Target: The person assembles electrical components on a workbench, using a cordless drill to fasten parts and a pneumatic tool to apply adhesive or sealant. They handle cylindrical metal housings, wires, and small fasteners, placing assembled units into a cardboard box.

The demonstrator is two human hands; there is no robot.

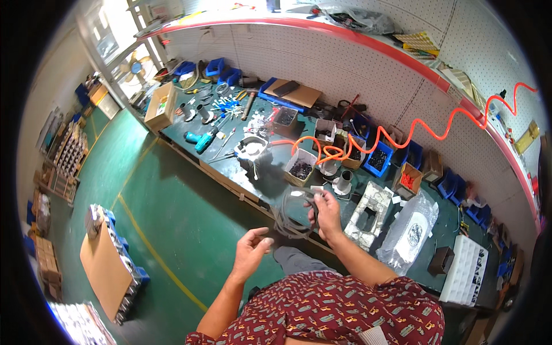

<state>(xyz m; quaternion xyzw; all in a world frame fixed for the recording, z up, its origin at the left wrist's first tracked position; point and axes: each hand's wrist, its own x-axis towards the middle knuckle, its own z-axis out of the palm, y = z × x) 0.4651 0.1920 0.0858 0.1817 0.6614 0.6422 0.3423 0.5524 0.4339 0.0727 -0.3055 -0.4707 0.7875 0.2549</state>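
My right hand (pixel 329 216) is closed around a coiled grey cable (pixel 283 223), held up in front of the bench edge. The loops hang to the left of the fingers. My left hand (pixel 249 254) is lower and to the left, apart from the coil, with its fingers slightly bent and nothing in it. Beyond the coil, on the bench, stands a round white and dark housing (pixel 251 150). A bin of small dark parts (pixel 300 170) is to its right, and near that a grey flanged tube (pixel 343 183) stands upright.
An orange coiled air hose (pixel 411 127) stretches across the bench. A teal cordless drill (pixel 202 140) lies at the left. To the right are a white foam block (pixel 368 215), a plastic-wrapped white part (pixel 409 230) and a white tray (pixel 464 270). A red-edged shelf (pixel 368 40) runs above.
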